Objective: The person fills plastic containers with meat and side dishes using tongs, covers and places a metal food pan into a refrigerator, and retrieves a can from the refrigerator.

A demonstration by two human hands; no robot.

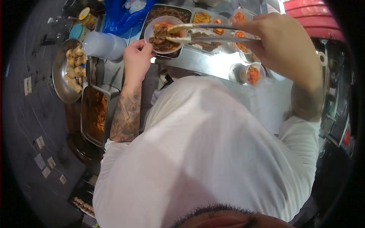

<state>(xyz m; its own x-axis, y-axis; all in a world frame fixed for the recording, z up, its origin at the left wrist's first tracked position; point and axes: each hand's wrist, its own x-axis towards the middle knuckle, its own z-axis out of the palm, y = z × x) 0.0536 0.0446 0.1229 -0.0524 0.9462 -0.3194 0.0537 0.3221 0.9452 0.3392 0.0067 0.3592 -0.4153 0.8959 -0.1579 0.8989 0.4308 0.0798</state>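
Note:
My left hand (138,60) grips the rim of a round clear plastic bowl (148,33) at its near left side. Dark saucy meat (161,42) and some orange-red food fill the bowl. In my right hand (268,36) is a pair of tongs (216,26), reaching left across the counter. The tongs' tips lie over the meat inside the bowl; whether they pinch a piece I cannot tell. Beneath and behind the bowl sits a metal tray (178,10) of dark meat, partly hidden by it. A clear container (207,50) with rice and dark meat stands under the tongs.
Cups of orange-red food (253,75) stand at the right. A stack of plastic bowls (102,45) and a blue bag (123,15) are at the left. Further left are a metal bowl of pale brown pieces (61,72) and a deep metal pan (91,125). Red stacked items (313,17) stand upper right.

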